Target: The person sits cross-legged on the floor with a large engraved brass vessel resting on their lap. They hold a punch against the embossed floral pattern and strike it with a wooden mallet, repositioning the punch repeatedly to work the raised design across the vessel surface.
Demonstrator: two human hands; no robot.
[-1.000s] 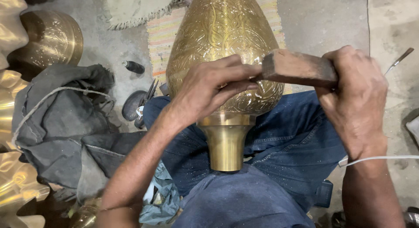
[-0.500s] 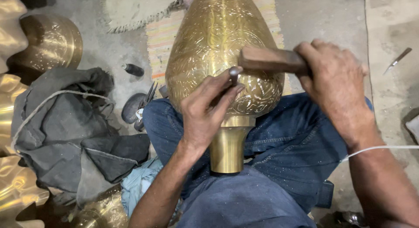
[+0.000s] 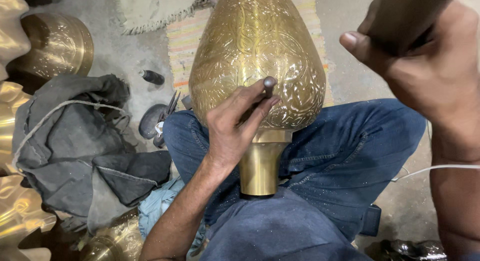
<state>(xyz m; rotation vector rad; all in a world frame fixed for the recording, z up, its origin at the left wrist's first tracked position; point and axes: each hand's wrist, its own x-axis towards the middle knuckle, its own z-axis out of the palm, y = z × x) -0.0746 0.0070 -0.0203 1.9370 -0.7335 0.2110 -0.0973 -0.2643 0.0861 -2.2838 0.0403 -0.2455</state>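
A large engraved brass vase (image 3: 257, 56) lies across my lap, its plain neck (image 3: 260, 163) pointing toward me. My left hand (image 3: 235, 123) grips a thin metal chisel (image 3: 269, 85) with its tip against the vase's engraved belly. My right hand (image 3: 425, 66) is raised high at the upper right, close to the camera, wrapped around a dark wooden block used as a mallet (image 3: 407, 13). The block hangs well above the chisel head, not touching it.
Dark grey cloth with a cord (image 3: 75, 141) is heaped at my left. Brass pieces stand around: a round bowl (image 3: 57, 46) at upper left, a fluted edge (image 3: 15, 211) along the left. Small dark tools (image 3: 152, 118) lie by my knee. A striped mat (image 3: 185, 41) is under the vase.
My right hand has swung the wooden block up and away from the chisel head, toward the camera. My left hand keeps the chisel on the vase.
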